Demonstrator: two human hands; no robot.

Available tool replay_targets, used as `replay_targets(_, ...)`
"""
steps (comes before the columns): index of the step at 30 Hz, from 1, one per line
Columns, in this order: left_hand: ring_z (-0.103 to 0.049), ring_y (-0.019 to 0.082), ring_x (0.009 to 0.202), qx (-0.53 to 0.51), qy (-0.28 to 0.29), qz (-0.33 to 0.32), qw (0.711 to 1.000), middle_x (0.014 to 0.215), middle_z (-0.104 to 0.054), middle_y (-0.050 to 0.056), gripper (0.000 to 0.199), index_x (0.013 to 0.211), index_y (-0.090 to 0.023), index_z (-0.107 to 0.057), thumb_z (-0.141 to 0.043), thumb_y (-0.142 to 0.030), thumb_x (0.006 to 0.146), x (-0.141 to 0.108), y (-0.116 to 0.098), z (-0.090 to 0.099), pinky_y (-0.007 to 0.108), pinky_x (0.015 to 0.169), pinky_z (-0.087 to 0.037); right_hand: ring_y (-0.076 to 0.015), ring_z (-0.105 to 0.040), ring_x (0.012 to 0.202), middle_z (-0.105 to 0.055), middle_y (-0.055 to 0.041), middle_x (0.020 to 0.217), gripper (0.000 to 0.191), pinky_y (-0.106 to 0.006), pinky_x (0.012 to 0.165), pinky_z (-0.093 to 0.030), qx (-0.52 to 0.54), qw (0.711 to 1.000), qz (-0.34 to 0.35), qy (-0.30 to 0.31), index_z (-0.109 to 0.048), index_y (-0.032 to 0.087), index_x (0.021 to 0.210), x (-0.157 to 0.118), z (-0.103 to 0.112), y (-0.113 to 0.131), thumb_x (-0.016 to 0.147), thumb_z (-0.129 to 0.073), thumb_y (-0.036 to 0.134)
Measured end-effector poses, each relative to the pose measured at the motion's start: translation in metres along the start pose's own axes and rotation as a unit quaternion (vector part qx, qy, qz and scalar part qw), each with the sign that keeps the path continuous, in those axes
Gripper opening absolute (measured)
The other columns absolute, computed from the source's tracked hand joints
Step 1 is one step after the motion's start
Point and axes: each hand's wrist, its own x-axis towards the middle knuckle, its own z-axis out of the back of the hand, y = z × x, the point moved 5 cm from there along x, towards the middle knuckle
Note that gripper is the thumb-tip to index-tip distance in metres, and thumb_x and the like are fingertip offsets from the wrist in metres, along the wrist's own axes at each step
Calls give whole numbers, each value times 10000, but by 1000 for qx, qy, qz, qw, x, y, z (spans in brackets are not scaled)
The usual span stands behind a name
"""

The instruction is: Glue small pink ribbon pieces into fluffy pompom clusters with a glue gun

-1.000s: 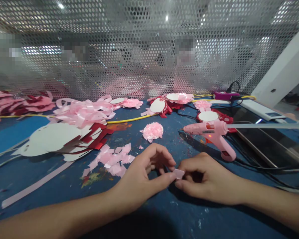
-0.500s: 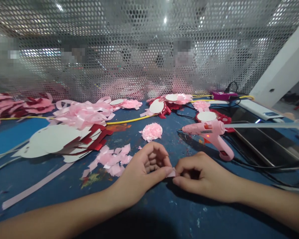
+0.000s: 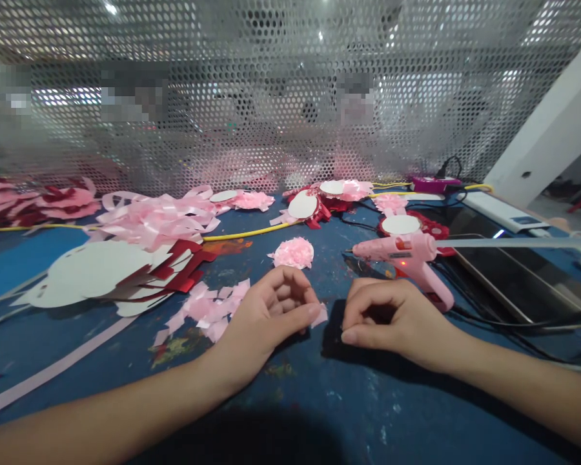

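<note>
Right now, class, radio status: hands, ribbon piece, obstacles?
Left hand pinching pink ribbon piece. Right hand apart, curled, nothing visible in it. Glue gun close beyond right hand.

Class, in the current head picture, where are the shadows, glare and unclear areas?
Head view: a dark shadow falls on the blue tabletop beside and below the right hand; head view: bright spots dot the perforated metal screen, reflections or lamps behind, I cannot tell; head view: a white glint marks the dark glossy device; head view: shapes behind the screen look hazy, some pixelated.
</note>
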Motion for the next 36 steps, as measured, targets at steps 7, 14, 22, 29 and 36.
replay_targets(7, -495, 66, 636, 77, 4, -11, 997, 749, -552, -48, 182, 852, -193, -501, -669, -207, 785, -3, -2, 0, 181, 585, -412, -77, -488, 629, -542, 11, 741, 131, -216, 564, -402, 11, 1000, -2, 5, -679, 176, 756, -1, 1, 0, 773, -708, 303)
replay_targets(14, -573, 131, 825, 316, 61, -122, 939, 924, -642, 5, 135, 925, -221, -679, -639, -173, 806, -8, -15, -9, 227, 696, -443, -91, -514, 673, -568, -10, 783, 136, -221, 602, -426, -1, 999, 23, 25, -710, 175, 889, -2, -1, 5, 840, -629, 272)
replay_targets(22, -636, 156, 776, 277, 23, -153, 948, 810, -720, 12, 88, 856, -251, -755, -692, -232, 798, -11, -16, 0, 272, 734, -485, -95, -493, 690, -532, -7, 797, 229, -227, 607, -407, 8, 996, 21, 89, -703, 213, 1045, -5, -5, 7, 865, -603, 314)
replay_targets(29, -620, 162, 709, 283, -23, -269, 920, 688, -704, 1, 87, 713, -252, -730, -754, -170, 725, -15, -28, 1, 306, 695, -494, -89, -451, 624, -563, 1, 723, 311, -228, 569, -383, 34, 993, 2, 115, -665, 207, 1143, -7, -9, 3, 868, -592, 332)
replay_targets(36, -605, 155, 724, 300, -16, -256, 919, 686, -682, -7, 90, 687, -241, -699, -746, -181, 736, -16, -28, 1, 303, 714, -477, -88, -446, 607, -564, -2, 708, 318, -226, 562, -381, 36, 993, -6, 116, -673, 193, 1136, -8, -8, 1, 862, -594, 333)
